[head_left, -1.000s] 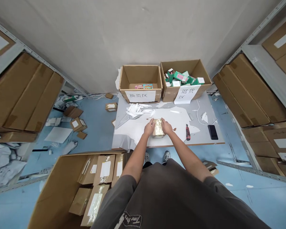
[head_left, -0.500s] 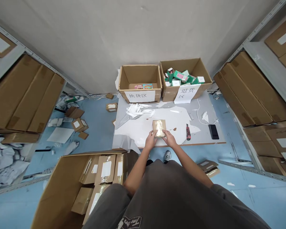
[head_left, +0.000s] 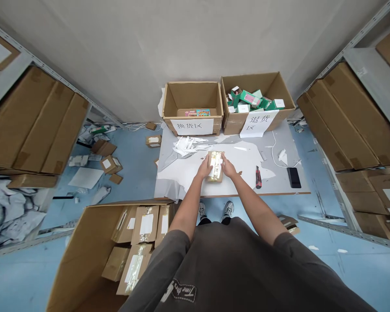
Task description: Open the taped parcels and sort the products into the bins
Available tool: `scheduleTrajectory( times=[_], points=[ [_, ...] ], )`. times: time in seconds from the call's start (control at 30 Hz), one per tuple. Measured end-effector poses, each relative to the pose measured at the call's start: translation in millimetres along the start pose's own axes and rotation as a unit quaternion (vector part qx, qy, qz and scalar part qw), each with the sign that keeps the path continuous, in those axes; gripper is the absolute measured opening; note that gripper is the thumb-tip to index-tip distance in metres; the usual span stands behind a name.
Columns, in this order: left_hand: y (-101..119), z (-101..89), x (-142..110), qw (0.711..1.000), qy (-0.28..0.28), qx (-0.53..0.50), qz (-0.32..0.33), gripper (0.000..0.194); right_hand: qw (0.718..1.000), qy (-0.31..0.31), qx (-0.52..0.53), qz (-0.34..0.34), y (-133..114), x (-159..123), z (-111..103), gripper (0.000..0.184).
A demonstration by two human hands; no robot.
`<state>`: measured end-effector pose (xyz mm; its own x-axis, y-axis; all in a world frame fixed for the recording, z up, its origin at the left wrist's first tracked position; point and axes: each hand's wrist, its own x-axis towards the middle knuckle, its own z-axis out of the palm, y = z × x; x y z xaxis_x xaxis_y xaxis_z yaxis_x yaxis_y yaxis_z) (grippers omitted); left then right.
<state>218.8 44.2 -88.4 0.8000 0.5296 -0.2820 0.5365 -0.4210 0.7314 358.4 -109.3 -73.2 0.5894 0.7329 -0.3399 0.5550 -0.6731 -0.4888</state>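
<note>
A small taped cardboard box [head_left: 216, 167] is held over the white sheet on the table [head_left: 169, 175]. My left hand [head_left: 205, 166] grips its left side, and my right hand [head_left: 227, 166] grips its right side. Shiny clear tape runs down the middle of the face turned up to me. To the right of my right hand lies a red and black utility knife [head_left: 258, 177]. Crumpled white paper strips [head_left: 189, 145] lie behind my left hand.
Two open cardboard boxes with paper signs stand at the back: the left one [head_left: 193, 95] holds a few colourful packs, the right one [head_left: 256, 82] several green-white boxes. A phone [head_left: 294, 177] lies at right. A large carton [head_left: 73, 260] with several parcels stands front left. Shelves flank both sides.
The hands shifted from the box's sides to its near edge, then back to its sides. The box has tilted and turned between the hands, showing different faces. The camera view has shifted slightly.
</note>
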Motion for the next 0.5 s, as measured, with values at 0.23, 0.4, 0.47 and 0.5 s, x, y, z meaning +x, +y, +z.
scheduleTrajectory(
  times=[0.23,0.4,0.47,0.5],
  points=[
    [-42.4,29.1,-46.3,0.996,-0.085,0.009,0.002,0.105,0.996,-0.075,-0.005,-0.037,18.3,-44.1,43.1,0.085],
    [-24.6,35.1,-59.2,0.998,-0.024,0.062,-0.005,0.077,1.000,-0.010,-0.003,-0.014,8.5,-53.9,45.3,0.061],
    [-11.6,24.4,-57.1,0.997,-0.008,0.071,0.014,0.065,0.999,0.022,-0.002,-0.041,6.6,-46.9,28.1,0.053],
    [-4.9,17.6,-54.6,0.997,0.000,0.074,0.023,0.061,0.998,0.038,-0.002,-0.055,6.1,-41.6,17.2,0.049]
  ],
)
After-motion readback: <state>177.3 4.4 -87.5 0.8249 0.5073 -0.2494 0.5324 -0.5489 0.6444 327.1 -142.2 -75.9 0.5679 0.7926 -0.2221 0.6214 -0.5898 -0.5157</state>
